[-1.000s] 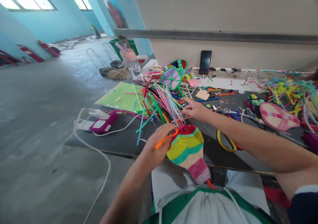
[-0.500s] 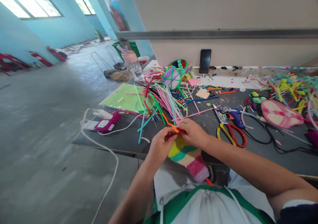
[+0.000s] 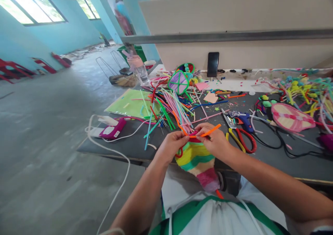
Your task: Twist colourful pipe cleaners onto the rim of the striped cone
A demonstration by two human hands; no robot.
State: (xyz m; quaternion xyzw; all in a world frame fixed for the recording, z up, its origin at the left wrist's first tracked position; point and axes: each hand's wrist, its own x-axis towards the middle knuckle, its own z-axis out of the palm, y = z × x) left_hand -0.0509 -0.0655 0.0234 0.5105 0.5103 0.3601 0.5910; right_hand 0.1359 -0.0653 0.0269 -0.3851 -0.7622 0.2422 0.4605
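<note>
An orange pipe cleaner runs across the top of a striped pipe-cleaner piece with yellow, teal, cream and pink bands. My left hand pinches the orange strand at the piece's upper left, where a red loop hangs below the fingers. On the right, my right hand is closed on the same strand, whose free end sticks out past the fingers. The striped piece hangs over the table edge toward my lap, with an orange stem at its bottom. Just beyond my hands lies a bundle of loose pipe cleaners.
Right of my hands lie scissors and a blue glue gun with its cable. A pink leaf-shaped piece is farther right. On the left are a purple power strip and a water bottle. A phone leans against the board.
My right hand has moved slightly right and down. The orange pipe cleaner now lies across the striped piece's top, with one end out to the right. More of the piece's top shows.
</note>
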